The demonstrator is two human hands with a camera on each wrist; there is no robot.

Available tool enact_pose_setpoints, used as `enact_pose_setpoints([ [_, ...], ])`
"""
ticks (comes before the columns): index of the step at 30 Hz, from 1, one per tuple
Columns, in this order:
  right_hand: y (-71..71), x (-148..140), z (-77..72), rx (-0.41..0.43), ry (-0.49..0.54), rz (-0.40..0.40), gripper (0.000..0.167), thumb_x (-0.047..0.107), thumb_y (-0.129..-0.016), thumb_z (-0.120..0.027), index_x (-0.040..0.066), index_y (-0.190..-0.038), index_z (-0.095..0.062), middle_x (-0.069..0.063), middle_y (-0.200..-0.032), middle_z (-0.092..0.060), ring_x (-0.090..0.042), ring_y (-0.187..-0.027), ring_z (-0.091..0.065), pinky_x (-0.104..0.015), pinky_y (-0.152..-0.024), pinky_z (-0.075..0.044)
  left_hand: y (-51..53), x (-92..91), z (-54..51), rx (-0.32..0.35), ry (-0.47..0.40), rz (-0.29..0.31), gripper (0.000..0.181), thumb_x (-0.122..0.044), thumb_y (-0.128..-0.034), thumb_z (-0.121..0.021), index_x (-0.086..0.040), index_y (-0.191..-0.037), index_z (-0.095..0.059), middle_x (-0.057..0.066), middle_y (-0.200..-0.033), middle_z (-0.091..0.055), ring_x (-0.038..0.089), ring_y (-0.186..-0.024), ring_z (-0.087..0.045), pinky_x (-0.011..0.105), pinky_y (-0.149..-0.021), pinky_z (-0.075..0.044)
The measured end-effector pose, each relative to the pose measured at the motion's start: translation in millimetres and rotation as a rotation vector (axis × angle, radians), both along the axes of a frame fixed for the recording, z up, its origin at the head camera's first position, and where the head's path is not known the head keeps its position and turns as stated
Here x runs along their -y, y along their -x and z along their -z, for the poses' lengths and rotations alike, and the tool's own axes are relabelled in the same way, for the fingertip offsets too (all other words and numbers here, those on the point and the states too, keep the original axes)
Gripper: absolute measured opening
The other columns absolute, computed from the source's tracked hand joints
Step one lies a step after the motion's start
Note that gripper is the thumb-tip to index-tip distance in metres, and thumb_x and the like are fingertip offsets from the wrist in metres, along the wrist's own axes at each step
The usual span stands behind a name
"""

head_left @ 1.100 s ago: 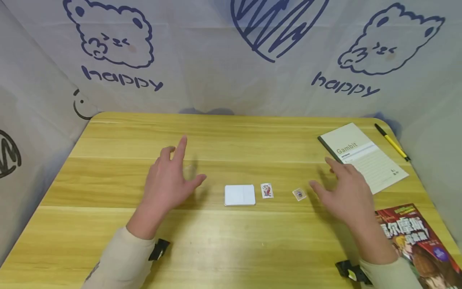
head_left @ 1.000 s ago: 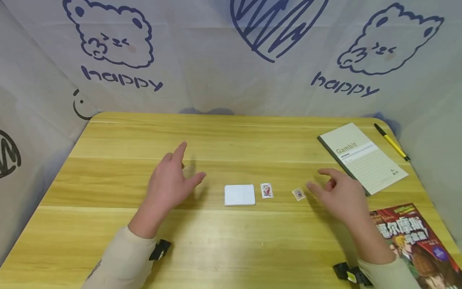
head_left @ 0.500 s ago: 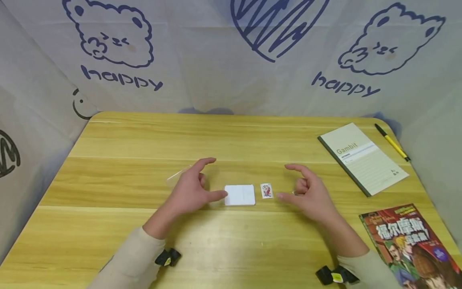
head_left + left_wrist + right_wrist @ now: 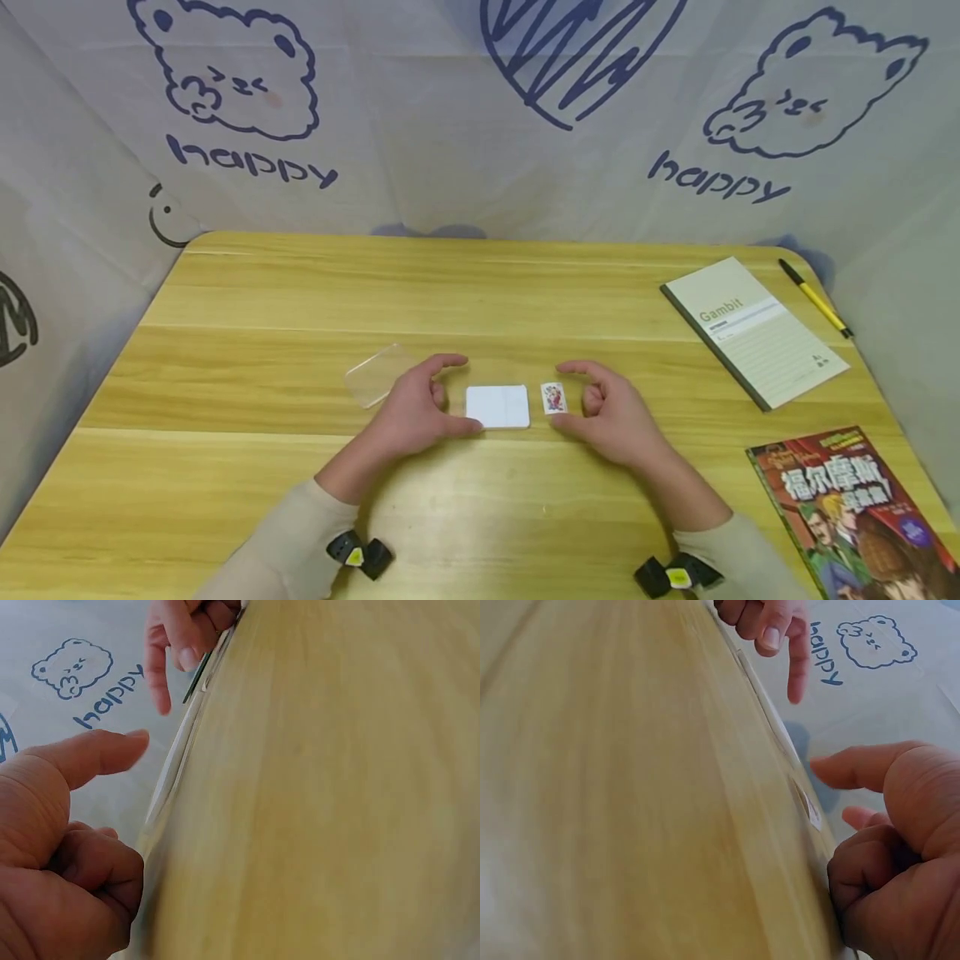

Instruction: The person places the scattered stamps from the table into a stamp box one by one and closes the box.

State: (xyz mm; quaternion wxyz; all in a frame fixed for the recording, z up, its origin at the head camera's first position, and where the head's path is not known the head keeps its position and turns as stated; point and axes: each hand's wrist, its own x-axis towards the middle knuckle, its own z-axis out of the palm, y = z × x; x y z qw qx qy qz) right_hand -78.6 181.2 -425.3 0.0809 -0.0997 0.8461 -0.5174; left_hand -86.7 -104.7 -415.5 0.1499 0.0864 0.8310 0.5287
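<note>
A white rounded-corner card or thin stack [image 4: 497,407] lies flat at the table's middle in the head view. Just right of it is a small picture card [image 4: 554,398] with a colourful figure. My left hand [image 4: 420,408] is at the white card's left side, its thumb tip at the lower left corner; whether it touches I cannot tell. The index finger and thumb are spread apart, the other fingers folded in. My right hand [image 4: 609,410] mirrors this, thumb and index finger spread on either side of the picture card. Nothing is visibly gripped in either hand.
A clear plastic sheet [image 4: 375,379] lies partly behind the left hand. At the right are a Gambit notebook [image 4: 757,333], a yellow and black pen [image 4: 816,297] and a comic-style book [image 4: 855,500]. A white cloth with drawings [image 4: 435,150] hangs behind the table [image 4: 480,517].
Both hands have moved inward to the cards from either side. The left hand's move uncovered the clear sheet; the right hand now hides a small square piece. The cards show no clear movement.
</note>
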Motion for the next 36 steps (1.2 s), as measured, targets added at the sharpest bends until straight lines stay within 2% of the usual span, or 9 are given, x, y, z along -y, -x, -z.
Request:
enact_pose_setpoints([
  [6,1.3,3.7,3.3,0.001,-0.044,0.008,0.052,0.007,-0.078,-0.086,0.007,-0.125,-0.064,0.004,-0.058,-0.032,-0.010,-0.051,-0.030,-0.028,-0.055,-0.035,-0.1,-0.9,2.7,0.021,-0.015,0.015,0.081,-0.007,-0.0656,-0.093,-0.006,-0.137,-0.055,-0.004,-0.061,-0.035,0.012,-0.052,-0.031,0.028,-0.052,-0.031],
  [15,1.5,7.5,3.8,0.009,-0.121,0.018,0.046,0.010,-0.080,-0.084,0.006,-0.122,-0.066,0.005,-0.057,-0.034,-0.011,-0.052,-0.031,-0.030,-0.055,-0.035,-1.1,-0.5,5.7,0.006,-0.004,0.029,0.074,-0.003,-0.0645,-0.092,-0.004,-0.131,-0.059,-0.004,-0.061,-0.031,0.012,-0.053,-0.029,0.026,-0.051,-0.027],
  [27,2.6,6.5,-0.2,0.037,-0.137,0.018,0.041,0.013,-0.082,-0.083,0.006,-0.120,-0.067,0.004,-0.057,-0.033,-0.011,-0.051,-0.030,-0.030,-0.055,-0.035,1.1,-3.8,5.4,-0.001,0.044,0.031,0.065,-0.004,-0.0658,-0.092,-0.004,-0.124,-0.064,-0.003,-0.060,-0.031,0.012,-0.052,-0.029,0.026,-0.049,-0.026],
  [36,2.4,7.6,1.3,0.051,-0.133,0.036,0.040,0.014,-0.081,-0.084,0.009,-0.117,-0.068,0.004,-0.057,-0.031,-0.012,-0.050,-0.028,-0.028,-0.053,-0.032,0.9,-4.6,4.5,0.006,0.064,0.040,0.067,-0.002,-0.0648,-0.092,-0.002,-0.125,-0.062,-0.003,-0.061,-0.036,0.012,-0.053,-0.033,0.026,-0.049,-0.028],
])
